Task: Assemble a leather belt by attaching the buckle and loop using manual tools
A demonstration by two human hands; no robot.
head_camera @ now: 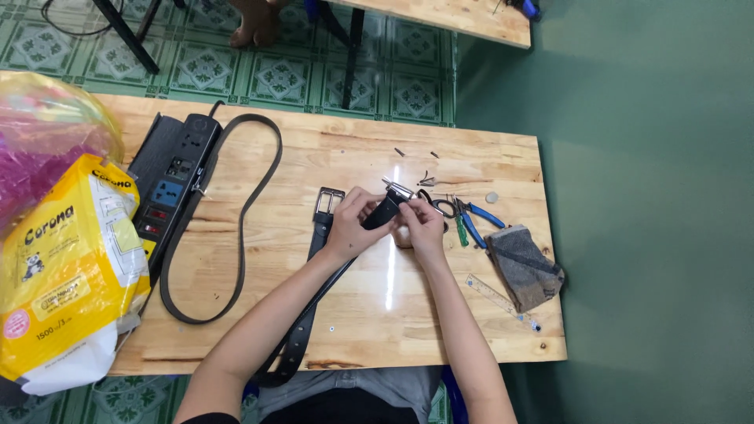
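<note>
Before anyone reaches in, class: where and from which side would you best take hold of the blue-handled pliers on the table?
Probably by the two blue handles of the pliers, coming from the right: they splay toward the table's right end, while the jaws point toward the right hand and scissors.

Two belts (236, 228) (314, 314), one pliers (475, 220), one ruler (495, 297).
</note>
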